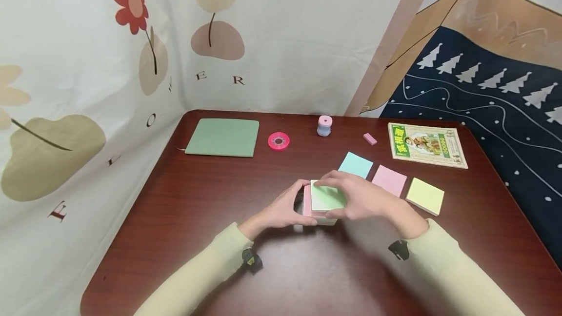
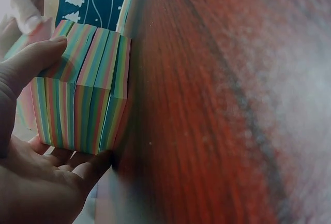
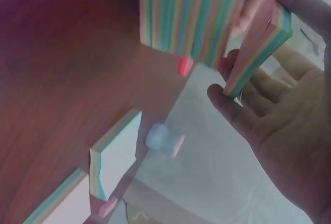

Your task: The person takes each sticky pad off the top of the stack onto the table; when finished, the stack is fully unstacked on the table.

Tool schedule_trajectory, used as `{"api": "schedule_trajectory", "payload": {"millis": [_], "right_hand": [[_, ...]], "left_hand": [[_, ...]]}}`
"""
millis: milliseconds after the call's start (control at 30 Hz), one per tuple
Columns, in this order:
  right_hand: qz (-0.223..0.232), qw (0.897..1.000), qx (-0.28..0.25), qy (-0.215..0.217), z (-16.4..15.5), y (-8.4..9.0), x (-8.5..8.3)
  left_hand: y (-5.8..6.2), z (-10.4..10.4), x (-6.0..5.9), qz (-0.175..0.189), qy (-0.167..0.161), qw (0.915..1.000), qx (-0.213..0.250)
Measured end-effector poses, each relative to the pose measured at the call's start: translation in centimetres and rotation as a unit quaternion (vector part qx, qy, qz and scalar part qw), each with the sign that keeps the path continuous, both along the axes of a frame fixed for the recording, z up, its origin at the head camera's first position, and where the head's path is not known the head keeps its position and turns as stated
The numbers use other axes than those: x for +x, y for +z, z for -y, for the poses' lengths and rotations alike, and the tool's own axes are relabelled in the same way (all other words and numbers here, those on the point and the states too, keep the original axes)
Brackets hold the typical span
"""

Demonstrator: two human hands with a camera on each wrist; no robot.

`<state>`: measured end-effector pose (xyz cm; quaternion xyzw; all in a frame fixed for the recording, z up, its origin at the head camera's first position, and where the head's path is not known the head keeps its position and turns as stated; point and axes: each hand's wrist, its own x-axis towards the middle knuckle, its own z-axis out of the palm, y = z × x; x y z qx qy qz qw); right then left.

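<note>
- Note block (image 1: 324, 202): centre of the head view, on the table (image 1: 197, 199). Thick cube of striped paper sheets, green top sheet, edges banded in pastel colours.
- Left hand (image 1: 285, 211): fingers curled round the block's left side, thumb on its upper edge.
- Right hand (image 1: 362, 196): fingers narrow, pinching a thin slab (image 3: 258, 48) of sheets that tilts away from the block.
- Handling, judged: light, firm as a block, but layers part and fan easily; best gripped on opposite side faces, not by the top sheets.
- Right of centre: blue pad (image 1: 355, 165), pink pad (image 1: 389, 180), yellow pad (image 1: 425, 196), flat squares lying apart.
- Upper frame: green notebook (image 1: 223, 137), tape roll (image 1: 278, 141), booklet (image 1: 427, 145).
</note>
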<state>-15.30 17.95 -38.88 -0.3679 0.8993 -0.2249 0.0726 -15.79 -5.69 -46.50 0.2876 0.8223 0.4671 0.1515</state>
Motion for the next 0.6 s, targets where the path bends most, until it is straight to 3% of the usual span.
{"api": "schedule_trajectory", "payload": {"millis": [100,233,433,600], "right_hand": [[0.011,1.000,-0.022,-0.016,-0.4,0.4,-1.5],[-0.001,0.998,-0.030,-0.057,-0.5,0.0,-4.8],[-0.007,0.992,0.004,-0.125,-0.6,-2.6,-9.4],[0.010,0.986,0.037,-0.161,0.0,-4.9,-11.4]], "left_hand": [[0.0,0.2,-0.1,0.001,0.001,1.0000,0.003],[0.0,0.3,-0.1,-0.001,0.003,1.0000,0.008],[0.0,0.0,-0.2,-0.003,-0.004,0.9999,0.014],[0.1,0.0,-0.1,-0.002,-0.005,0.9998,0.017]]}}
